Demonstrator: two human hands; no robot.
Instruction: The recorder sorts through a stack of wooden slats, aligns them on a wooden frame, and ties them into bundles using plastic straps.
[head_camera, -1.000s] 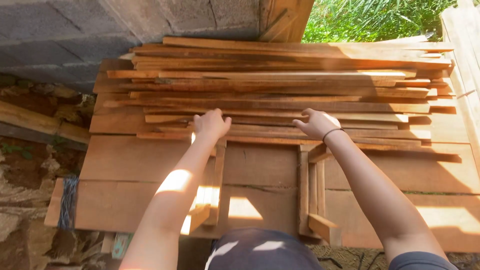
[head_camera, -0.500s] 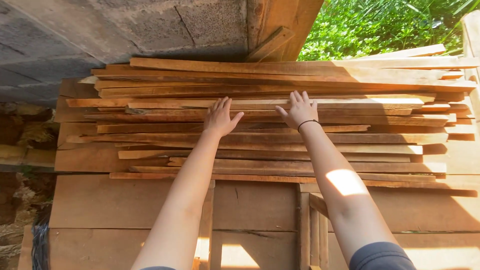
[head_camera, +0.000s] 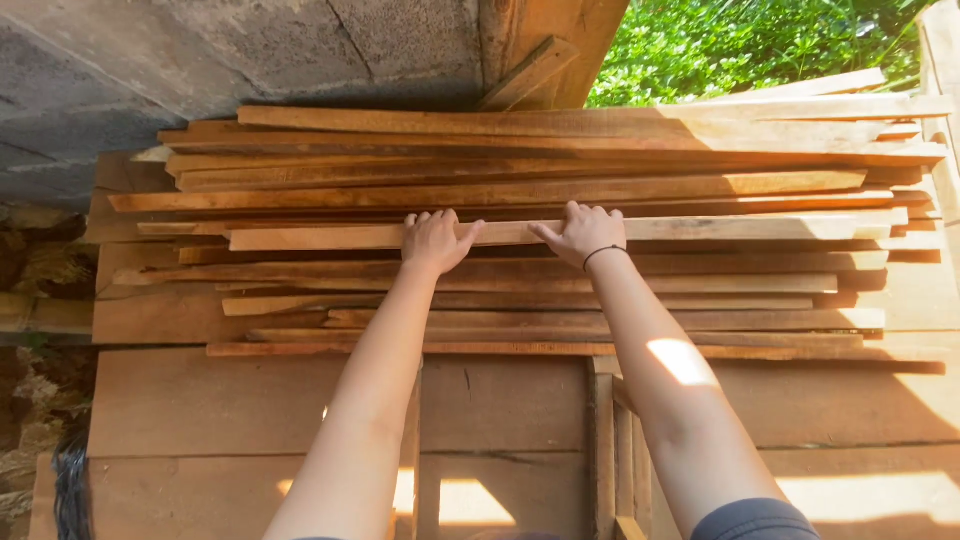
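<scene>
Hands (head_camera: 510, 238) grip 1 pale slat (head_camera: 560, 233) — fingertips hidden behind its edge.

Head camera looks steeply down, close over a wood slat pile (head_camera: 520, 250) by a wall (head_camera: 200, 60).

Fingertips (head_camera: 425, 217) hidden behind slat (head_camera: 520, 233)

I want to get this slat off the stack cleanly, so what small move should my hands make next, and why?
Probably lift the pale slat a little and draw it toward you. Both the left hand and the right hand already lie on it near its middle, fingers curled over its far edge. It seems to rest on top of the stacked slats, so a level lift should free it without disturbing them.
</scene>
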